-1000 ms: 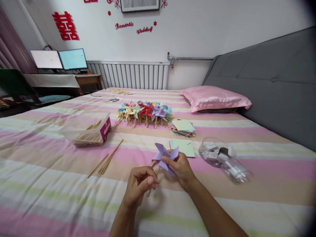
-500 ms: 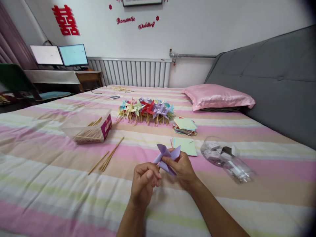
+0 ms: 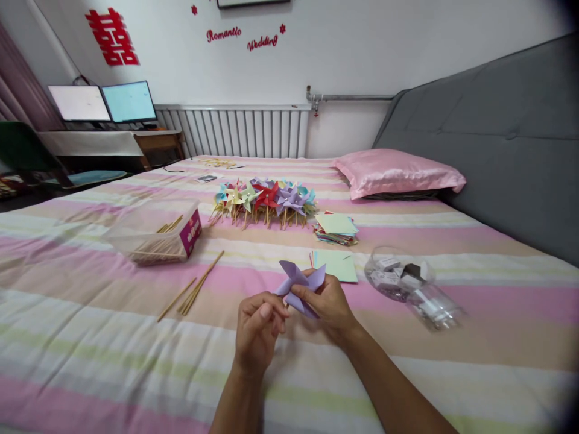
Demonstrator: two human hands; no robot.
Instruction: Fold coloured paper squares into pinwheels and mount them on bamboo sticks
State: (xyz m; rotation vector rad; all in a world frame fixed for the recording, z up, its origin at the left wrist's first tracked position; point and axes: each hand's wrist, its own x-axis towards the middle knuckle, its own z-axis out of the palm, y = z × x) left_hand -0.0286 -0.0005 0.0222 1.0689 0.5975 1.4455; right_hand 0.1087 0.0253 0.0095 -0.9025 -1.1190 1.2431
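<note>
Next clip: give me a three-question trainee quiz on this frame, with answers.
1. True or false: the right hand grips a red pinwheel.
2. What lies on the bed to the right of the green paper sheet? A) scissors B) a clear plastic jar on its side C) a cup
3. Fill in: the loose wooden sticks lie just in front of the ____ of sticks.
Key: 1 false, it grips the purple paper pinwheel. 2 B. 3 box.
</note>
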